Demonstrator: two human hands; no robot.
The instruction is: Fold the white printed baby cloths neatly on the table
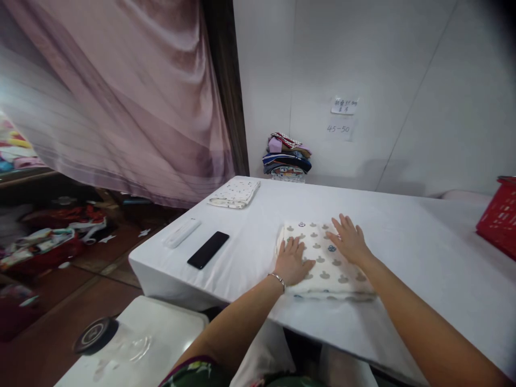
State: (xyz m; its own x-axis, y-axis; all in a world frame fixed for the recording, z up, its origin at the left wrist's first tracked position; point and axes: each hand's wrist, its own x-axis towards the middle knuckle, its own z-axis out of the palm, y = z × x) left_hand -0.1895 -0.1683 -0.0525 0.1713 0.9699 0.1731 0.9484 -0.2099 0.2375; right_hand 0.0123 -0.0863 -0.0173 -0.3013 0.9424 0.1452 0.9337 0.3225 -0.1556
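A folded white cloth [318, 279] printed with grey mushroom-like shapes and a few blue ones lies near the front edge of the white-covered table [245, 247]. My left hand [292, 262] rests flat on its left part, fingers spread, a bracelet [278, 279] at the wrist. On the right part of the same cloth lies my right hand [350, 241], palm down with fingers apart. Neither hand grips anything. Some of the print is hidden under both hands.
Left on the table are a black phone [208, 250], a white slim object [183, 233] and another folded speckled cloth [236, 193]. A red basket [500, 215] stands at the right edge. Folded fabrics [287, 156] are stacked behind the table. A pink curtain [161, 97] hangs left.
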